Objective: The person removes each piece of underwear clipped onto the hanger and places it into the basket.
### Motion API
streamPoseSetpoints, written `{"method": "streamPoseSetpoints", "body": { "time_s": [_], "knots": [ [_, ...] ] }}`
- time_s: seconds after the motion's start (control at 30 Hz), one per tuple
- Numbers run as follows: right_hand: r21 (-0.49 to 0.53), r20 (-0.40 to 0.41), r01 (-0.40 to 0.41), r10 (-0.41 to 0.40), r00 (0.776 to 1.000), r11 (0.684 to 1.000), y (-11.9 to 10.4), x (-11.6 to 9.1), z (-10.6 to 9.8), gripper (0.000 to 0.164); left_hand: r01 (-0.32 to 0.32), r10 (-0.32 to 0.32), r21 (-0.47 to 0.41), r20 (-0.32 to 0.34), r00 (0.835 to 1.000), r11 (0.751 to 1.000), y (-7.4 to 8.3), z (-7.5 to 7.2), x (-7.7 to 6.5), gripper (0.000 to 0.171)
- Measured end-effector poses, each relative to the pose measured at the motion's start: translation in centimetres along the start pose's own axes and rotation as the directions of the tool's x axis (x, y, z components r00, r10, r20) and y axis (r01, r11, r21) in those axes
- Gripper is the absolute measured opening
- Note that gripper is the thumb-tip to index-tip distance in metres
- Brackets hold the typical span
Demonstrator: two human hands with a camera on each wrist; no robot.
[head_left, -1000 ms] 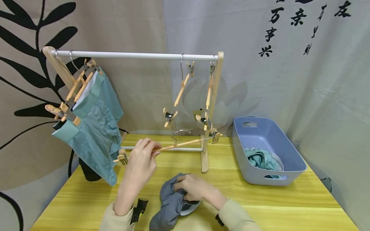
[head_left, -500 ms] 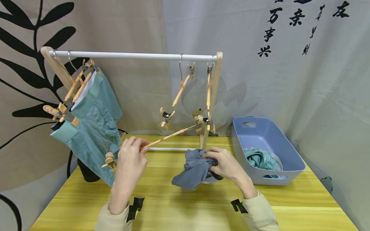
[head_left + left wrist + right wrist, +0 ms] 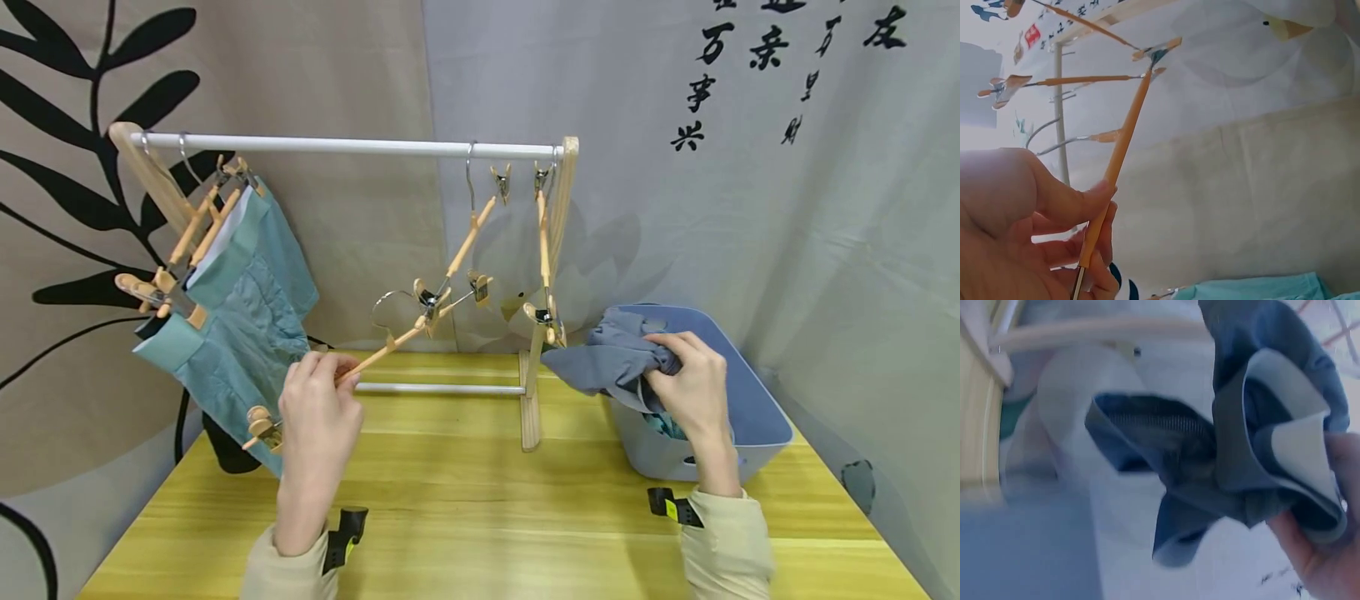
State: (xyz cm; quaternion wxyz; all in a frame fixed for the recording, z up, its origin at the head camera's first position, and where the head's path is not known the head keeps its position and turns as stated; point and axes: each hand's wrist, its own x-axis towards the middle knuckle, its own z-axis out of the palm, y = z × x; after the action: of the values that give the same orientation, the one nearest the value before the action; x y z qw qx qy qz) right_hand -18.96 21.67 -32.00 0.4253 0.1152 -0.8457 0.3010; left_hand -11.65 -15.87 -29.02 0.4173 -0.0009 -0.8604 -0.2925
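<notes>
My left hand pinches a wooden clip hanger near one end, thumb and fingers round the bar, as the left wrist view shows. This hanger tilts up to the right, with a wood-and-metal clip at each end and its hook pointing up. In my right hand is a bunched blue-grey garment, gripped by the fingers and hanging over the left side of the blue plastic basket. The right wrist view shows its folds and a pale band. Under it, a bit of teal cloth shows in the basket.
A small rack with a white rail stands at the back of the wooden table. Teal shorts hang clipped at its left. Two bare clip hangers, one being a slanted hanger, hang at its right.
My right hand has carried the blue-grey garment from the table's front middle up and right to the basket. My left hand has shifted slightly left, and the hanger tilts more steeply.
</notes>
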Motion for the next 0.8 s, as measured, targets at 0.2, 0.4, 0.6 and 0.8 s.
{"method": "streamPoseSetpoints", "body": {
  "time_s": [0.2, 0.4, 0.6, 0.8],
  "knots": [
    [-0.118, -0.134, -0.283, 0.267, 0.954, 0.952, 1.9, 0.3, -1.6, 0.024, 0.017, -0.017, -0.005, -0.055, 0.998, 1.0, -0.1, -0.3, 0.1, 0.007],
    [-0.226, -0.135, -0.502, 0.484, 0.865, 0.835, 3.9, -0.1, -2.4, 0.031, 0.036, -0.037, -0.011, -0.088, 0.995, 0.999, -0.1, -0.6, 0.2, 0.007],
    [-0.312, -0.064, -0.623, 0.639, 0.767, 0.717, 5.7, -0.6, -2.3, 0.037, 0.062, -0.063, -0.012, -0.095, 0.993, 0.998, -0.1, -0.9, 0.3, 0.008],
    [-0.434, 0.064, -0.65, 0.741, 0.669, 0.624, 6.6, -1.4, -2.2, 0.033, 0.074, -0.075, -0.006, -0.114, 0.991, 0.997, -0.2, -1.1, 0.4, 0.009]
  ]
}}
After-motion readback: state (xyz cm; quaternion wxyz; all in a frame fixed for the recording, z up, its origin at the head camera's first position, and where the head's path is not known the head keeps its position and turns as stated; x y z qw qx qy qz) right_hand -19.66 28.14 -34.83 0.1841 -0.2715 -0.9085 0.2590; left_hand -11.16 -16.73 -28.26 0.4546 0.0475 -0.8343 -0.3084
